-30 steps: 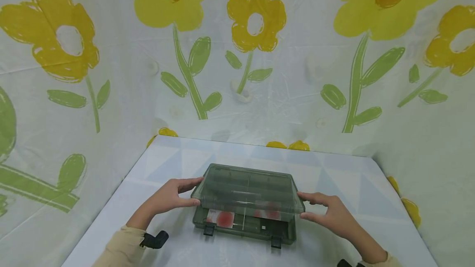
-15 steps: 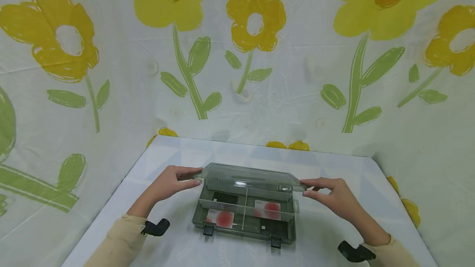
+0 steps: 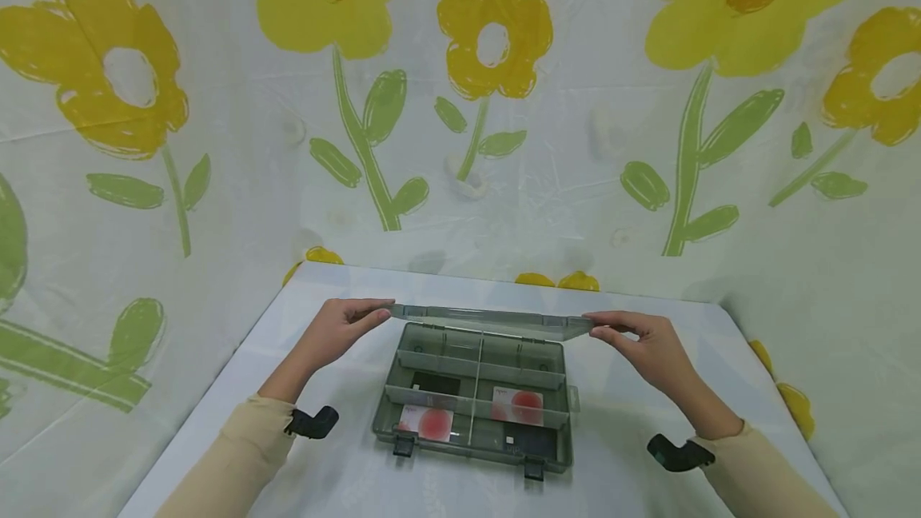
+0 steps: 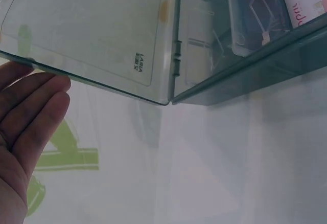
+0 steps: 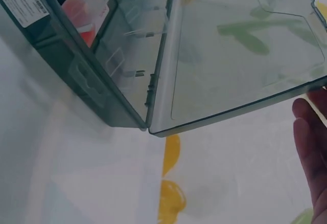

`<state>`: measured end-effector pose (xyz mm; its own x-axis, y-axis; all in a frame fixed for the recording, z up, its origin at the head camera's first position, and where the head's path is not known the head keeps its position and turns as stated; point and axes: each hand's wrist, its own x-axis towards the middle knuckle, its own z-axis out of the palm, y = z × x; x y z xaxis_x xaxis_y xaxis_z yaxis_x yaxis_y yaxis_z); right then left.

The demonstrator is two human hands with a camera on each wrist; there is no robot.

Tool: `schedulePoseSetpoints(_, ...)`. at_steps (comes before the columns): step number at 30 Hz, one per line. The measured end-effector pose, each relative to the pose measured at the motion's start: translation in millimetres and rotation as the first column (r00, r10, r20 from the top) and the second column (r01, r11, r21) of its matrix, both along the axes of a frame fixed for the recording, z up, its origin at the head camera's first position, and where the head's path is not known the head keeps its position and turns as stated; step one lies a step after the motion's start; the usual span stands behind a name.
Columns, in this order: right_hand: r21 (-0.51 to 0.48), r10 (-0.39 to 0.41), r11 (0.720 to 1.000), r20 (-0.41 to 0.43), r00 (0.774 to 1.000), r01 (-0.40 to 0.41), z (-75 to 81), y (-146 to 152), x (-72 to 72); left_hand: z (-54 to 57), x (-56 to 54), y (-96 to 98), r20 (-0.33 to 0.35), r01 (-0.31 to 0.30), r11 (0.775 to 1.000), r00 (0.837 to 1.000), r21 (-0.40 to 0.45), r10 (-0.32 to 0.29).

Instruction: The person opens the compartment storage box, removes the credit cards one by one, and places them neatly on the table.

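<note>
A translucent grey-green compartment box (image 3: 464, 452) sits on the table, its hinged lid (image 3: 496, 318) raised and seen nearly edge-on in the head view. At the lid's left front corner, my left hand (image 3: 336, 336) pinches the edge between thumb and fingers. My right hand (image 3: 647, 346) pinches the opposite corner the same way. Inside the box lie two white cards with red circles, one front left (image 3: 426, 424), the other a white card (image 3: 518, 406) middle right. A dark flat piece (image 3: 531, 441) lies front right, another dark piece (image 3: 436, 384) middle left. Both thumbs are hidden in the wrist views.
Two dark latches, left (image 3: 404, 446) and right latch (image 3: 533, 469), hang down at the box's front. The hinge (image 4: 177, 58) joins lid and base at the back. A white table (image 3: 309, 454) with pale blue triangles meets a flower-printed curtain (image 3: 568, 182) behind and at both sides.
Both hands have risen with the lid, swinging it up and back from a low slant to nearly edge-on. The compartments are now uncovered. The box base has stayed in place.
</note>
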<state>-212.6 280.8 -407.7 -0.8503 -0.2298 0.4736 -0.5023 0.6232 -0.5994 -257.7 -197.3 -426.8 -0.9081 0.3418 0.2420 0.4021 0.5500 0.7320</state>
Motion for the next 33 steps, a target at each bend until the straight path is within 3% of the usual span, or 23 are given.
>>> schedulePoseSetpoints(6, -0.071, -0.023, 0.997, -0.139, 0.990, 0.013, -2.3, -5, -15.7, 6.1, -8.4, 5.9, -0.044, -0.040, 0.999, 0.998, 0.014, 0.041)
schedulePoseSetpoints(14, -0.152, -0.026, 0.988, -0.318, 0.948, -0.024, -13.7, -16, -36.7, 13.9, -20.7, 18.3, -0.092, -0.144, 0.988, 0.985, 0.063, 0.149)
schedulePoseSetpoints(17, -0.159, -0.054, 0.987, -0.352, 0.934, -0.003, -15.4, -20, -41.9, 17.0, -24.5, 22.9, -0.088, -0.170, 0.980, 0.980, 0.106, 0.179)
schedulePoseSetpoints(24, -0.204, -0.133, 0.977, -0.343, 0.930, 0.065, -20.4, -25, -51.4, 20.4, -31.3, 28.8, -0.046, -0.165, 0.965, 0.983, 0.202, 0.178)
schedulePoseSetpoints(28, -0.219, -0.144, 0.973, -0.317, 0.937, 0.075, -24.1, -26, -58.2, 16.8, -34.5, 29.0, -0.040, -0.145, 0.976, 0.987, 0.163, 0.153)
schedulePoseSetpoints(33, -0.222, -0.139, 0.972, -0.256, 0.957, 0.081, -33.3, -25, -64.9, 5.9, -39.4, 30.3, 0.021, -0.074, 0.988, 0.997, 0.135, 0.072)
